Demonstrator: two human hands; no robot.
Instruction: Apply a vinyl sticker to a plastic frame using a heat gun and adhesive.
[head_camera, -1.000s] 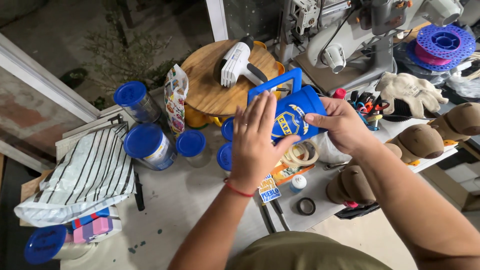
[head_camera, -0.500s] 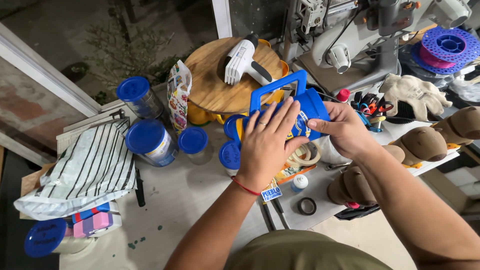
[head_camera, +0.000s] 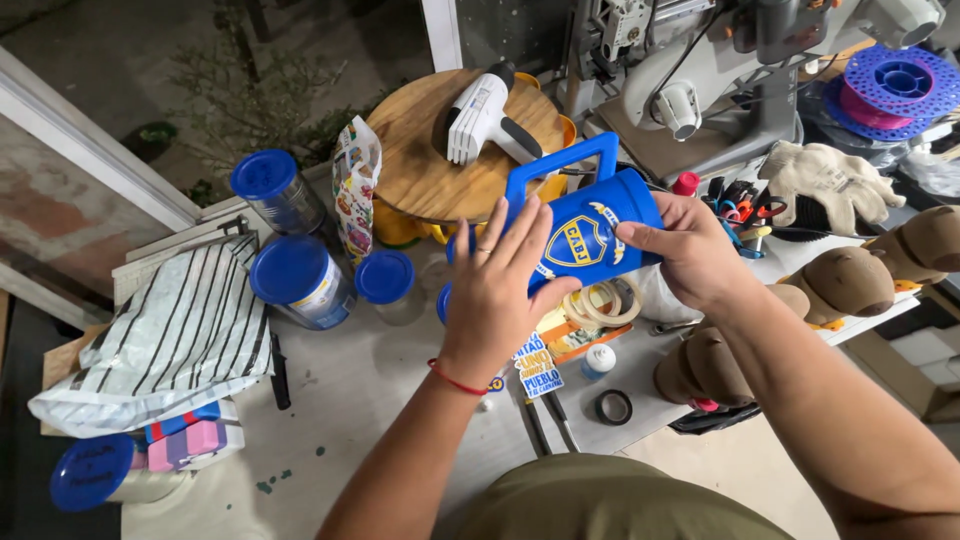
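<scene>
Mug: I see a blue mug (head_camera: 590, 225) with a square handle and a yellow-and-blue crest, lifted above the bench (head_camera: 360, 400), tilted on its side.
Left hand: my left hand (head_camera: 495, 290) lies flat against the mug's crest side, fingers spread, thumb under; pressing, not gripping.
Right hand: my right hand (head_camera: 690, 250) is closed around the mug's far end, carrying it.
Nearby: tape rolls (head_camera: 600, 300) just below the mug; a heat gun (head_camera: 480, 115) on a round board (head_camera: 420, 170); 3 blue-lidded jars (head_camera: 300, 280) to the left.
Progress: I judge the crest already sits on the mug; smoothing looks underway, the mug not yet set down.
</scene>
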